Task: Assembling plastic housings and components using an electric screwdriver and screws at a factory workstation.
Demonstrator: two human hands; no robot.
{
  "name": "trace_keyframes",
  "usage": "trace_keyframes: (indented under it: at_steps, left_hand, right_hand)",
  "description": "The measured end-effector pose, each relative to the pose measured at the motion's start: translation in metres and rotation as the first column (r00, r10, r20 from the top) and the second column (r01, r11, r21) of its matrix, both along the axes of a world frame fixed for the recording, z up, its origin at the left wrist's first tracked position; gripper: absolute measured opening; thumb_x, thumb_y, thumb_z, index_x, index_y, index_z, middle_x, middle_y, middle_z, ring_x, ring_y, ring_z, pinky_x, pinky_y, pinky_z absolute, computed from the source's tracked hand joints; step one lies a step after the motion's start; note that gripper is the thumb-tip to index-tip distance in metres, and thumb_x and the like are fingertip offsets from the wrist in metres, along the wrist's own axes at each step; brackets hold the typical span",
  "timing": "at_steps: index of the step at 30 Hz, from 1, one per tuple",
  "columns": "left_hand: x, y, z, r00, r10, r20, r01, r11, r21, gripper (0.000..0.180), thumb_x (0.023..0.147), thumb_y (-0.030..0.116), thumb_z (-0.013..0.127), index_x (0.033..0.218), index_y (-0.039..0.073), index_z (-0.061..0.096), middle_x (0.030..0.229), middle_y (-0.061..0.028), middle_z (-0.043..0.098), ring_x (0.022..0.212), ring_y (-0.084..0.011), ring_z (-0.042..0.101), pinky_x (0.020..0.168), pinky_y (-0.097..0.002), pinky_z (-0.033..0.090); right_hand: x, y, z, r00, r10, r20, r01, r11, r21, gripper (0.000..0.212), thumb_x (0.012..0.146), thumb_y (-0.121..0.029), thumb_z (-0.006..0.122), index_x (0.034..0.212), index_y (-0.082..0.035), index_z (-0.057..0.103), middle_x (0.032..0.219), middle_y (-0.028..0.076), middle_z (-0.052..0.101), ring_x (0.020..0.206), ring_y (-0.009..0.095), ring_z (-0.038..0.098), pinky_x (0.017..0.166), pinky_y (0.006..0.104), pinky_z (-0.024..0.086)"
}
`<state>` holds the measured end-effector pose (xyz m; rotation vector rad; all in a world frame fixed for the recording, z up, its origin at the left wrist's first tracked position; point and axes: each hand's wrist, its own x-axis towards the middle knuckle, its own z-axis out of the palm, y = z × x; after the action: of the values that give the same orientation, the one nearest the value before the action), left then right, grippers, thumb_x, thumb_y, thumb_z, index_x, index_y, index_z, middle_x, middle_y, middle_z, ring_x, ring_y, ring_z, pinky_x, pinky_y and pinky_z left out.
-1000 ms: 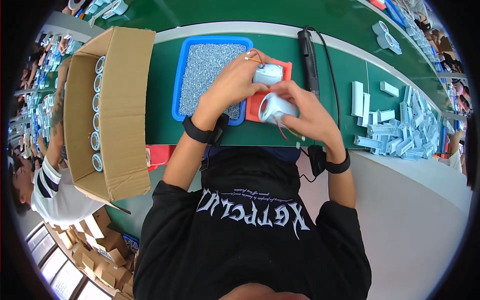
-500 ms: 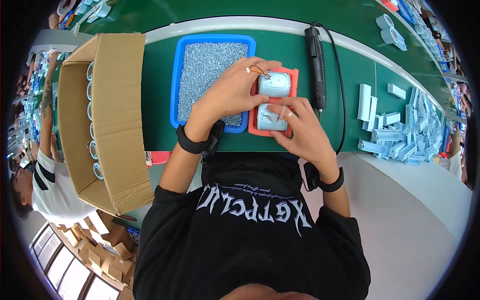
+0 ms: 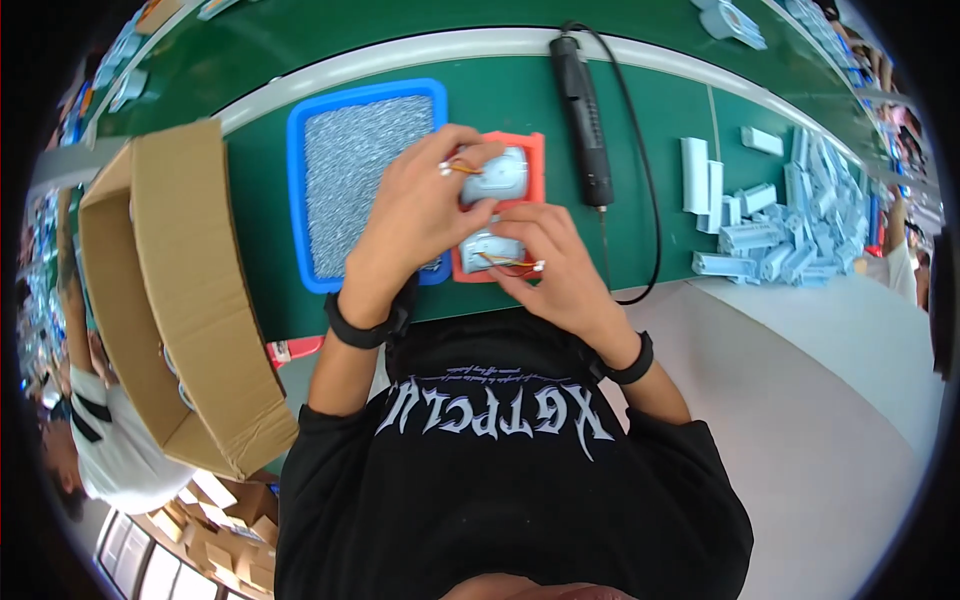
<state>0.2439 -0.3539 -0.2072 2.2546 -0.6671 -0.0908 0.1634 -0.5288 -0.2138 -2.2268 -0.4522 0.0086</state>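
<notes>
Two light-blue rounded plastic housings sit one behind the other in a red-orange holder [image 3: 537, 170]. My left hand [image 3: 420, 205] curls round the far housing [image 3: 507, 177], its fingers at the back and its thumb between the two. Thin coloured wires with a white connector [image 3: 446, 168] rise by those fingers. My right hand [image 3: 560, 260] closes on the near housing [image 3: 482, 250], fingers on its top and thumb at its near side. More wires [image 3: 510, 264], ending in a small white plug, cross this housing beside the right thumb. My fingers partly cover both housings.
Left of the holder is a blue tray [image 3: 298, 190] of small metal screws. A black electric screwdriver [image 3: 583, 120] with a cable lies to the right. Light-blue plastic parts [image 3: 790, 220] are heaped farther right. An open cardboard box [image 3: 190, 290] stands left; a person [image 3: 125, 430] is beyond it.
The whole view has turned, shifting the bench things leftward. My right hand has settled lower over the near housing, where wires and a plug now show. My left hand stays on the far housing.
</notes>
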Motion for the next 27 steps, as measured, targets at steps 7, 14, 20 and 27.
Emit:
trace_keyframes:
  at_steps: [7, 14, 20, 27]
  left_hand:
    - [0.003, 0.001, 0.004, 0.992, -0.010, -0.123, 0.005, 0.999, -0.036, 0.043, 0.072, 0.011, 0.071, 0.113, 0.008, 0.061, 0.110, -0.0096, 0.056, 0.101, -0.0310, 0.056, 0.085, -0.0391, 0.047]
    - [-0.018, -0.018, -0.001, 0.996, 0.088, 0.035, -0.089, 0.995, 0.036, 0.040, 0.079, 0.008, 0.067, 0.118, 0.008, 0.059, 0.115, -0.0113, 0.054, 0.103, -0.0318, 0.053, 0.087, -0.0409, 0.046]
    - [-0.013, -0.007, -0.002, 0.990, 0.028, 0.138, -0.020, 0.998, -0.062, 0.035, 0.082, 0.001, 0.061, 0.116, 0.008, 0.061, 0.115, -0.0110, 0.055, 0.105, -0.0307, 0.052, 0.088, -0.0416, 0.045]
    - [-0.008, -0.007, 0.004, 0.997, -0.064, -0.032, 0.056, 0.977, -0.204, 0.028, 0.088, 0.002, 0.056, 0.113, 0.008, 0.066, 0.101, -0.0121, 0.064, 0.093, -0.0260, 0.061, 0.078, -0.0322, 0.050]
  right_hand:
    - [0.015, -0.031, 0.030, 1.000, 0.029, -0.005, -0.029, 0.997, -0.069, 0.040, 0.074, -0.009, 0.073, 0.111, -0.006, 0.058, 0.116, 0.010, 0.058, 0.107, 0.030, 0.054, 0.087, 0.0377, 0.047]
    - [0.039, -0.149, 0.013, 0.780, -0.553, 0.294, 0.575, 0.446, -0.686, 0.052, 0.077, -0.015, 0.070, 0.124, -0.006, 0.049, 0.107, 0.015, 0.059, 0.094, 0.033, 0.058, 0.078, 0.0408, 0.049]
    - [0.037, -0.150, -0.011, 0.785, -0.561, 0.262, 0.565, 0.477, -0.673, 0.061, 0.075, -0.015, 0.070, 0.130, -0.007, 0.043, 0.107, 0.018, 0.055, 0.092, 0.037, 0.057, 0.076, 0.0424, 0.049]
    - [0.036, -0.158, -0.019, 0.829, -0.551, 0.097, 0.501, 0.654, -0.568, 0.068, 0.074, -0.008, 0.067, 0.135, -0.011, 0.037, 0.107, 0.021, 0.055, 0.086, 0.036, 0.058, 0.072, 0.0394, 0.050]
